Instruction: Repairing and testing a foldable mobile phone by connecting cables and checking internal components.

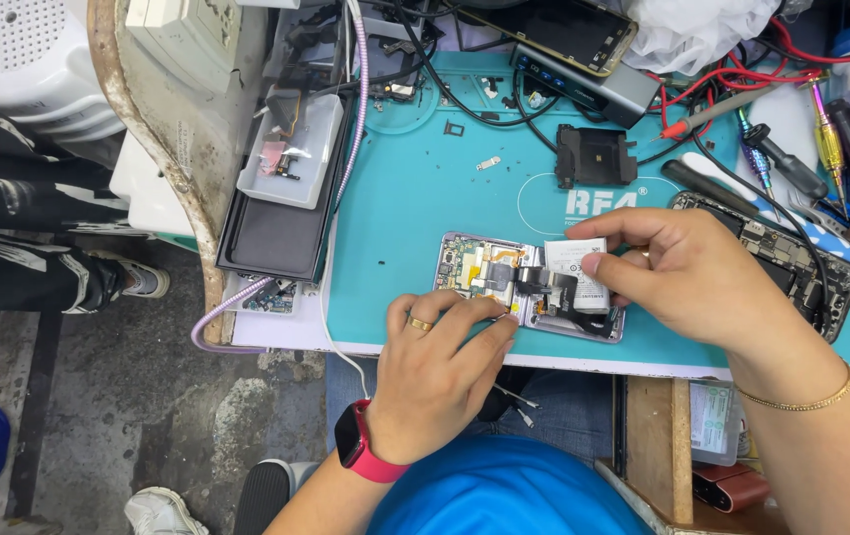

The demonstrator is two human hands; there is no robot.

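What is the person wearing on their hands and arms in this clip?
Both forearms are bare, with no sleeves showing. The left hand has a gold ring on one finger and a black smartwatch with a pink-red strap at the wrist. The right hand is ringless as far as visible, with a thin gold chain bracelet at the wrist.

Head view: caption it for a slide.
Two bare hands work on an opened phone lying on a teal repair mat.

A white rectangular label (577, 272) with small dark print lies on the opened phone, directly under the right hand's fingers (603, 266). Well above those fingers, at the far edge, a phone with a dark, unlit screen (566, 30) in a gold-coloured frame lies tilted.
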